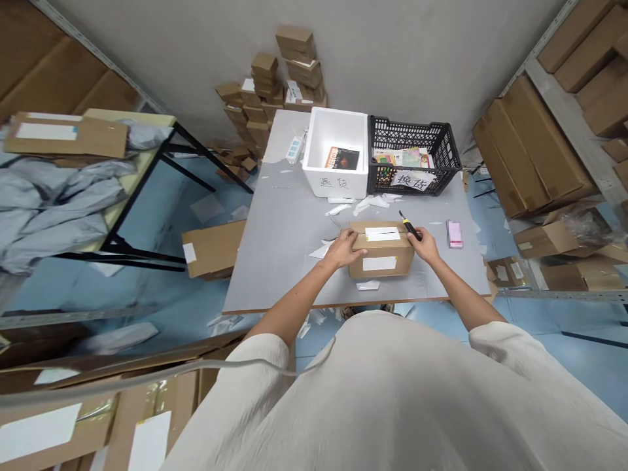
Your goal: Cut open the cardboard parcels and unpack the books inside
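Observation:
A small brown cardboard box (356,269) with white labels on its top and front stands near the front edge of the grey table (275,261). My left hand (342,250) grips the box's left end, thumb on the front side and fingers at the top. In my right hand (422,244) is a yellow and black utility knife (411,227), its tip pointing up and to the left. That hand is beside the box's right end. The box's top appears closed, with a dark line across the upper label.
Behind the box stand a white foam bin (338,184) and a black plastic crate (451,157), both holding printed items. A pink-and-white item (454,234) lies right. Paper scraps (373,203) litter the table. Cardboard boxes (216,248) stand left of it.

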Available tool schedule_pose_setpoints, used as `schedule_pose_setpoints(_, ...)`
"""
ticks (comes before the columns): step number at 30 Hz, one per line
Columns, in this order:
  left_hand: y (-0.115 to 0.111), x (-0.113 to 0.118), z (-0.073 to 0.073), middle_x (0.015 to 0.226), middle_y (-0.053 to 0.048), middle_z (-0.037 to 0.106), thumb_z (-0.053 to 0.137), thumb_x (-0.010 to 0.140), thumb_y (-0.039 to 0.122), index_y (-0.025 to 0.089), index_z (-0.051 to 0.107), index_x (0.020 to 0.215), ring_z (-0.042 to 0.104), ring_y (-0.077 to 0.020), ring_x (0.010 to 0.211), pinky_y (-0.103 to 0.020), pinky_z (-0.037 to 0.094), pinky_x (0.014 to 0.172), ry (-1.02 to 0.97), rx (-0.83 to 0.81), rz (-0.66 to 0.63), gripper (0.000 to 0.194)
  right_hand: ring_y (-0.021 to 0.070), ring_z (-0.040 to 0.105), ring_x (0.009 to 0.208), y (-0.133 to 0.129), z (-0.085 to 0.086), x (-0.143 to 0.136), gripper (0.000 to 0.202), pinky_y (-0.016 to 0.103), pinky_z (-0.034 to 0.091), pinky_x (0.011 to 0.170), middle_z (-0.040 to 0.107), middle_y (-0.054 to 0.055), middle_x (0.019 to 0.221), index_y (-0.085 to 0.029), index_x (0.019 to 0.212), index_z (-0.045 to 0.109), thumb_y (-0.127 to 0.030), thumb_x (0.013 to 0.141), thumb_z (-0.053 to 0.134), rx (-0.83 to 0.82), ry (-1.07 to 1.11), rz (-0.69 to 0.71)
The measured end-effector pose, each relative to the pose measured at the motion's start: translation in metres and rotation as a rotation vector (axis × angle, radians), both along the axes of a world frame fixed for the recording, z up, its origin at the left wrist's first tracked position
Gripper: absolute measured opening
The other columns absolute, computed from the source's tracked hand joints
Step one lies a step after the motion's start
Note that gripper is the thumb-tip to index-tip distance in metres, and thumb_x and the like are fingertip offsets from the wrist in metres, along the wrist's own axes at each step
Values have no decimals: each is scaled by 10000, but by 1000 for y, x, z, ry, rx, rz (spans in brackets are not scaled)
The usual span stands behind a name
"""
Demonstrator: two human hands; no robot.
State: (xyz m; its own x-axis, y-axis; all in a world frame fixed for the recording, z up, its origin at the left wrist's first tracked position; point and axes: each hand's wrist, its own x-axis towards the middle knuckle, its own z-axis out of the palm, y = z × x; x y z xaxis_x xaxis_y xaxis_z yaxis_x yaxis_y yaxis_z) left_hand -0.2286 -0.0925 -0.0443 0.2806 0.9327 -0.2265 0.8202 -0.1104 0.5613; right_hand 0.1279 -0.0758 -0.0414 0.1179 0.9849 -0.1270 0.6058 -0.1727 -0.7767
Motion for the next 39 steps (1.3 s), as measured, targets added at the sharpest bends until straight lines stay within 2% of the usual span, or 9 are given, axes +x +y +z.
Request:
schedule_pose_setpoints(5,16,2,1,1751,-164,522,685,1011,647,214,611,1624,582,-415,1529,-497,498,1265,5,11,-54,754,358,776,1222,0,-1,4,520,499,622,1059,857,145,1233,-227,1245,756,-640,932,716,-11,2,-54)
schedule_pose_setpoints(10,29,5,-2,1698,-184,599,694,1013,639,198,504,1720,585,-415,1539,-504,474,1289,-18,-4,21,854,358,767,1231,7,-3,5,564,505,610,1084,849,147,1251,-230,1204,736,-712,912,708,23,72,-72)
schedule_pose_setpoints(15,37,16,-10,1797,-176,490,627,1061,515,217,407,1776,539,-402,1603,-530,495,1293,-118,44,194,805,362,764,1233,14,-8,4,698,514,607,1087,815,167,1348,-221,1247,701,-823,896,666,56,138,-120)
schedule_pose_setpoints(19,35,21,-17,1835,-197,411,662,1031,414,231,233,1846,526,-421,1614,-572,513,1277,-146,79,258,939,365,768,1216,9,-14,7,762,518,617,1066,811,174,1340,-215,1264,692,-865,869,663,38,165,-120)
schedule_pose_setpoints(22,32,21,-23,1809,-224,437,670,1020,395,226,170,1862,597,-437,1541,-578,552,1222,-100,30,292,993,360,770,1181,4,-21,11,753,525,621,1060,814,174,1333,-219,1254,706,-858,855,692,5,150,-88)
schedule_pose_setpoints(24,29,20,-28,1737,-234,525,663,1025,394,219,200,1853,668,-426,1451,-556,585,1165,-56,-34,318,965,355,769,1169,1,-27,11,736,531,618,1072,814,172,1341,-221,1242,719,-847,855,702,-9,143,-87)
schedule_pose_setpoints(27,26,19,-35,1578,-214,674,611,1052,347,214,398,1763,713,-394,1374,-515,594,1132,-4,-100,305,754,354,765,1188,-2,-37,9,691,537,607,1099,820,163,1320,-230,1189,733,-834,857,705,-29,155,-82)
schedule_pose_setpoints(31,22,18,-40,1485,-183,751,546,1076,283,224,537,1629,731,-347,1344,-469,582,1146,-20,-123,274,557,349,767,1186,-3,-48,6,649,515,605,1098,836,141,1227,-246,1115,732,-837,848,696,-50,154,-58)
schedule_pose_setpoints(39,11,16,-41,1389,-199,800,620,1017,284,211,260,1816,783,-379,1278,-523,614,1102,-78,-161,241,879,338,771,1204,-9,-48,2,698,527,585,1127,839,150,1257,-234,1134,709,-858,823,670,-47,126,-62)
